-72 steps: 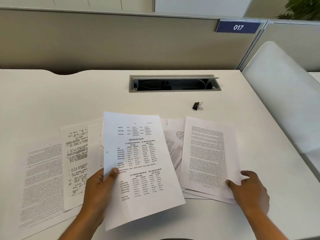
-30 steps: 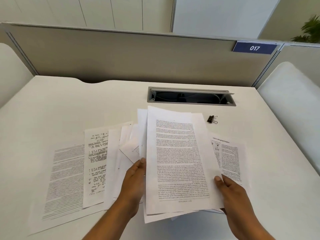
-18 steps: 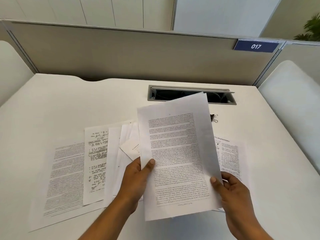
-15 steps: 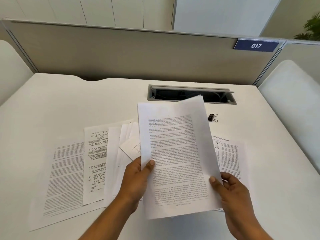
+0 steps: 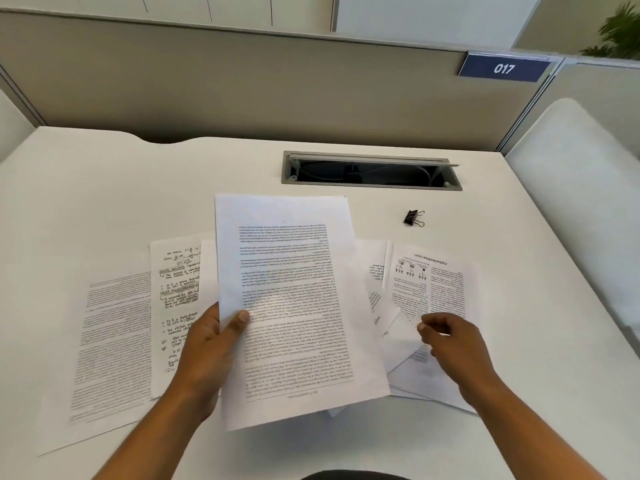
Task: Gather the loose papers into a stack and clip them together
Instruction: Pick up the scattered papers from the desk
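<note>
A white desk (image 5: pixel 104 188) with a rounded cut in its far edge fills most of the view. Behind it stands a beige fabric partition (image 5: pixel 242 88).

Loose white sheets lie spread across the near half of the desk. At the far left is a densely printed page (image 5: pixel 110 341). A handwritten page (image 5: pixel 176 271) overlaps its right edge. On the right is a printed page with small diagrams (image 5: pixel 436 282), lying over several other overlapping sheets.

Between these two groups is a gathered sheaf of white printed sheets (image 5: pixel 294 306), raised and tilted above the desk. Its text is upside down to the viewer.

A grey rectangular cable slot (image 5: pixel 370 171) is sunk into the desk beyond the sheaf.

The left hand (image 5: pixel 207 355) grips the sheaf at its lower left edge, with the thumb on top of the front page and the fingers behind. The right hand (image 5: pixel 450 344) is just beside the sheaf's right edge and not touching it. It hovers over the right-hand sheets with its fingers loosely curled and holds nothing that shows.

A blue plate reading 017 (image 5: pixel 504 68) sits at the partition's top right.

A small black binder clip (image 5: pixel 414 217) lies alone on the bare desk. It is beyond the right-hand sheets, near the cable slot and well apart from both hands.
</note>
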Available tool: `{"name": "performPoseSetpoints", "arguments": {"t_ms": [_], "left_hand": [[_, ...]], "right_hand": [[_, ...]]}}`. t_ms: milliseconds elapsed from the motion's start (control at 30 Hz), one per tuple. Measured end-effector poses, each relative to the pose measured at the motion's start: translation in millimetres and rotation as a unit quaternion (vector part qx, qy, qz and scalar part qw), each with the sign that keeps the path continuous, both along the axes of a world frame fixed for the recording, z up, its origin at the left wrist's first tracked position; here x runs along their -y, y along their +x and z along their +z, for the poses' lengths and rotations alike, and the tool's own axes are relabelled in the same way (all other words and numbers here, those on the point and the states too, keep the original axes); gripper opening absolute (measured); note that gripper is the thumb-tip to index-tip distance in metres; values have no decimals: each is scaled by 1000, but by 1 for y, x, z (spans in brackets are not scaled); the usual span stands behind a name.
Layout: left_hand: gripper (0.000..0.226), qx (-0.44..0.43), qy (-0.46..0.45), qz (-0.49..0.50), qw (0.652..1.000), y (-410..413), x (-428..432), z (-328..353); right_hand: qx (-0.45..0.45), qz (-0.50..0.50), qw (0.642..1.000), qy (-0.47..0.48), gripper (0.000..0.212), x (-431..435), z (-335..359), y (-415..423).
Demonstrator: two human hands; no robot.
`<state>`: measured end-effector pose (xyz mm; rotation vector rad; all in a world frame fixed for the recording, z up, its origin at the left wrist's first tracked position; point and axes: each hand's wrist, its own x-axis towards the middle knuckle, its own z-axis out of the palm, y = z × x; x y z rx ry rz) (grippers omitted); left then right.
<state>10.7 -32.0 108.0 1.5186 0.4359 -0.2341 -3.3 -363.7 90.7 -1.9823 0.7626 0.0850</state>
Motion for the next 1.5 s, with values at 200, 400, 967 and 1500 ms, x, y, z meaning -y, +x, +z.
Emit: {"name": "performPoseSetpoints", "arguments": {"t_ms": [200,400,967,1500], "left_hand": [[24,-6,9,30,999,-7,-17,-13],[25,-12,5,46,999,-15,-25,-17],[24,-17,-6,115,993,-31,-52,-23],[22,-13,-7,120,993,-34,-55,-16]], "right_hand": [[-38,100,985,-135,29,6,-19,29],[-71,185,951,-239,59,-13,-29,54],[-92,190,925,-314,76,-40,-27,63],[-132,219,925,-281,67,-49,-27,71]]}}
